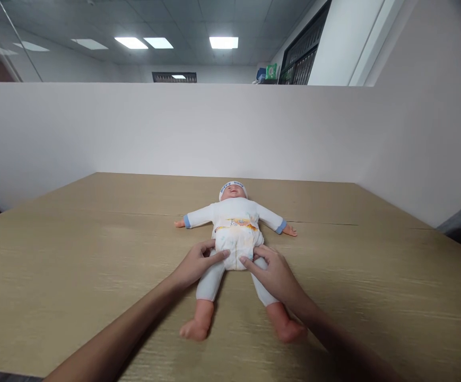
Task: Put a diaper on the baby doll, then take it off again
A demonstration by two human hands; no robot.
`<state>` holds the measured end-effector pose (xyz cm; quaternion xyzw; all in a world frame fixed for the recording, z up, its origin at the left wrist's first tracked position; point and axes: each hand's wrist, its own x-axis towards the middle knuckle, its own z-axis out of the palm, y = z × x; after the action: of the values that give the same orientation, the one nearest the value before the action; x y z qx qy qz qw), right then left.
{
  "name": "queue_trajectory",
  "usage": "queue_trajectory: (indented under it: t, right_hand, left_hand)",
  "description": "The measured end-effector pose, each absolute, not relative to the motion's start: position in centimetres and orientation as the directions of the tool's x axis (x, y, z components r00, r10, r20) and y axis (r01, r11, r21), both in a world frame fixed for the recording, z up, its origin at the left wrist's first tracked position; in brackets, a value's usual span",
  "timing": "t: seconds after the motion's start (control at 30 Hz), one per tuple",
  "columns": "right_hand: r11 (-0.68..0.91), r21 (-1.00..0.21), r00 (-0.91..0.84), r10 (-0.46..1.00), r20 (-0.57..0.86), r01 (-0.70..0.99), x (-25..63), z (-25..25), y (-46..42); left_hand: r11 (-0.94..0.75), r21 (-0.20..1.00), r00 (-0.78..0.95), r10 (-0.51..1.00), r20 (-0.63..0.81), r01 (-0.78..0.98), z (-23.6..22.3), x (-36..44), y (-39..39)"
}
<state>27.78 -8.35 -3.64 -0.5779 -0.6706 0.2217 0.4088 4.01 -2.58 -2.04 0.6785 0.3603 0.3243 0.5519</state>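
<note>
Across the counter, the doll lies face up, the diaper wrapped on and seemingly closed at the waist, left fingers and right fingers narrowly pinching its leg edges, apparently not fully settled.

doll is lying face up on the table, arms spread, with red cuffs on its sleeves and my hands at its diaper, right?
The sleeve cuffs are blue, not red, in the head view. The rest holds: the doll lies face up on the table, arms spread, with your left hand and right hand at its diaper.
</note>
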Motion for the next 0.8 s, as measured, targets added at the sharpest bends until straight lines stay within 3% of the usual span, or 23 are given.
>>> queue_trajectory:
  t: [0.43,0.63,0.8]
  right_hand:
    - [0.238,-0.899,0.033,0.963,0.268,0.367,27.7,-4.4,-7.6]
    - [0.259,-0.851,0.031,0.952,0.306,0.457,27.9,-4.4,-7.7]
    - [0.234,-0.878,0.004,0.966,0.259,0.418,28.1,-4.2,-7.6]
  left_hand:
    - [-0.272,0.925,0.433,0.891,0.138,0.264,-2.1,5.1,-3.5]
    - [-0.179,0.967,0.455,0.887,0.077,0.184,-2.0,4.9,-3.2]
    - [-0.101,0.986,0.473,0.881,0.026,0.132,-1.9,4.6,-3.1]
